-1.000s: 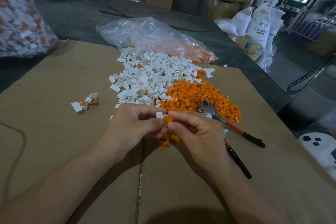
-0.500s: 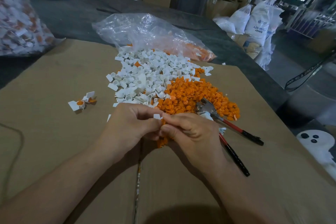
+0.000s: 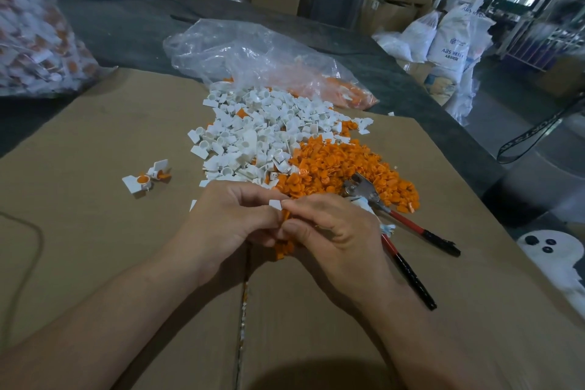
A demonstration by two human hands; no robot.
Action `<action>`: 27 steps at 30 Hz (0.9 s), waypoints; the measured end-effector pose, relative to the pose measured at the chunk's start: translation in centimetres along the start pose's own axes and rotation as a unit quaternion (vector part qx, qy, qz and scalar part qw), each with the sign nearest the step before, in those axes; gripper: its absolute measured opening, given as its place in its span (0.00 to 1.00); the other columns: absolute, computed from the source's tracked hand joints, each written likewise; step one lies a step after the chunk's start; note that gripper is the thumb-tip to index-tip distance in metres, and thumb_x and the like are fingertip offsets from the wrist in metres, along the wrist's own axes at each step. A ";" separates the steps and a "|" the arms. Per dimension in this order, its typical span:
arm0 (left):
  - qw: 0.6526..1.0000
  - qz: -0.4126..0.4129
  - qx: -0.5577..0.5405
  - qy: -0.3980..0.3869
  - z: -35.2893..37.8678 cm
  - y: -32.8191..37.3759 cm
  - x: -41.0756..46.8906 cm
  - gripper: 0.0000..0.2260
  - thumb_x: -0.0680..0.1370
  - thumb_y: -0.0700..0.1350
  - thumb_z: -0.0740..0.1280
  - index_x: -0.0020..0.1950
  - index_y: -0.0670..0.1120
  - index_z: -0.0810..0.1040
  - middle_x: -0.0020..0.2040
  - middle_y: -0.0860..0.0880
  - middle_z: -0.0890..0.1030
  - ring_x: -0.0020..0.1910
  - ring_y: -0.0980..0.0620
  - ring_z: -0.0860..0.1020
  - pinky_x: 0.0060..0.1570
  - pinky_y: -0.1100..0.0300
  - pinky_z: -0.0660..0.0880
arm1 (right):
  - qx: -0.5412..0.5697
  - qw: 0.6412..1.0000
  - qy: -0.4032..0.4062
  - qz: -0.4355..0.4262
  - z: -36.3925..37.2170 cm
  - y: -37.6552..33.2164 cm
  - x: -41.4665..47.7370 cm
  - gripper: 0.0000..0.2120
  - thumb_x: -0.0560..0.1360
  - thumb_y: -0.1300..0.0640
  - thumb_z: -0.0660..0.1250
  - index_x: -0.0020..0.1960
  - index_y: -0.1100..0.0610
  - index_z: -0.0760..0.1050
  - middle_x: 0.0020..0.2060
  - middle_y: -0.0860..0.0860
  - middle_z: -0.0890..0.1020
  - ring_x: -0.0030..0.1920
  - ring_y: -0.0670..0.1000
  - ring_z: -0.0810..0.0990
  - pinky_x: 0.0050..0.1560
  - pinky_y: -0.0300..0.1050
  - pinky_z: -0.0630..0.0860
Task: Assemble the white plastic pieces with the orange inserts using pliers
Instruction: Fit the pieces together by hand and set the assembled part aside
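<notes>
HOLD: our left hand (image 3: 228, 222) pinches a white piece (image 3: 274, 204) just left of the pliers (image 3: 367, 191); our right hand (image 3: 332, 231) pinches what we take for an orange insert (image 3: 286, 215) against it | HANDLING: we judge both light, stiff and slick; best gripped by the white piece's flat tab | TEXT: the sack (image 3: 449, 41) far beyond the pliers reads "ABS RESIN"

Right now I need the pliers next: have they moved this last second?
No: the pliers keep their head on the orange pile's near edge, as before.
</notes>
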State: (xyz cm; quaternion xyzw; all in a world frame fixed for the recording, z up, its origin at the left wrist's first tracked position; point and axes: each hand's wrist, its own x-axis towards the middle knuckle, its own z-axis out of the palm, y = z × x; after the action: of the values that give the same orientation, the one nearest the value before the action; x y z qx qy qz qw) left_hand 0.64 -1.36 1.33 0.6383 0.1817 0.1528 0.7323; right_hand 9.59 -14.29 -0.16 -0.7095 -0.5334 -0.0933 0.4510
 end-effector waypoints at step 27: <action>0.997 -0.026 -0.065 0.016 -0.2 -0.2 0.2 0.08 0.57 0.36 0.72 0.34 0.39 0.81 0.33 0.42 0.80 0.29 0.50 0.80 0.28 0.65 0.76 | 0.011 1.000 -0.008 0.028 0.0 0.0 0.0 0.14 0.71 0.51 0.65 0.54 0.54 0.80 0.46 0.40 0.77 0.47 0.38 0.76 0.47 0.32 0.74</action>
State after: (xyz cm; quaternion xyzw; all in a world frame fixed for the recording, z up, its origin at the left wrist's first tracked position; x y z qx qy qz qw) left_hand 0.76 -1.16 1.07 0.5819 0.1992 0.1552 0.7731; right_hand 9.60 -14.29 -0.11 -0.7200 -0.5181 -0.0692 0.4564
